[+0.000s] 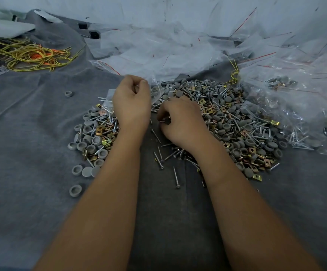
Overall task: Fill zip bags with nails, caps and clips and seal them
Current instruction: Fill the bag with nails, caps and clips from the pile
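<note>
A wide heap of grey caps, silver nails and brass clips [235, 122] lies on grey cloth in front of me. My left hand [132, 103] is curled and pinches the top of a small clear zip bag [155, 89] that hangs beside it. Just to its right, my right hand [180, 122] sits low on the heap with its fingers curled round a few small pieces, a nail head showing between them. Loose nails [176, 177] lie scattered below my wrists. What the bag holds is hard to make out.
Empty zip bags with red seal lines [158, 53] pile up behind the heap. Filled bags [288, 106] lie at the right. A tangle of yellow wire with orange bits [29, 53] sits at the far left. Stray caps [75, 190] dot the grey cloth [21, 133].
</note>
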Demonstrator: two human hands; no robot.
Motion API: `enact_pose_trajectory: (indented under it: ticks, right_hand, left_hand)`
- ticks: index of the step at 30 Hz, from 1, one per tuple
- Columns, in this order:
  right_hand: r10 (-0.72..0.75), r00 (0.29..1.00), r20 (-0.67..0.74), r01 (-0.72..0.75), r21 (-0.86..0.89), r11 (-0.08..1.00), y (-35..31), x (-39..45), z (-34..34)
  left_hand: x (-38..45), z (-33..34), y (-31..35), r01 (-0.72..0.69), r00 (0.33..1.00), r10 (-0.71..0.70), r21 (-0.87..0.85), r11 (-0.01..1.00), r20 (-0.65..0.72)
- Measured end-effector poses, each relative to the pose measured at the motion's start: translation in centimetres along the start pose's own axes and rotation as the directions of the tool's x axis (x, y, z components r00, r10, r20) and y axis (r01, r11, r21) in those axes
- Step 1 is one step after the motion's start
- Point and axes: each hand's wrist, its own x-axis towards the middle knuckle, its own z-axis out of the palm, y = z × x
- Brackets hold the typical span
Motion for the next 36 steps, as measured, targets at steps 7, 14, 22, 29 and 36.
enact_pose_trajectory:
  ticks: [7,14,22,29,36]
  right_hand:
    - [0.220,0.951,-0.216,-0.181,0.187,0.965,0.7,-0.2,-0.9]
    - [0.409,0.834,-0.371,-0.172,0.529,0.831,1.2,-0.1,-1.3]
    - [0.318,0.868,-0.381,-0.068,0.544,0.836,1.1,0.1,-0.7]
    - [0.140,0.947,-0.288,-0.063,0.260,0.963,1.2,0.2,-0.4]
    - [-0.170,0.983,0.072,0.175,-0.083,0.981,0.3,-0.4,0.7]
  left_hand:
    - [-0.5,0.3,-0.8,-0.186,0.963,0.127,0.250,0.950,0.237]
    - [-0.8,0.5,-0.9,-0.243,0.934,0.126,0.336,0.910,0.334]
    - [-0.1,0.0,-0.2,-0.003,0.998,-0.004,0.095,0.995,0.067]
    - [0.5,-0.8,0.7,0.048,0.990,-0.060,-0.094,0.994,-0.128]
    - [0.4,-1.0,0.8,0.064,0.970,-0.109,-0.204,0.977,-0.216]
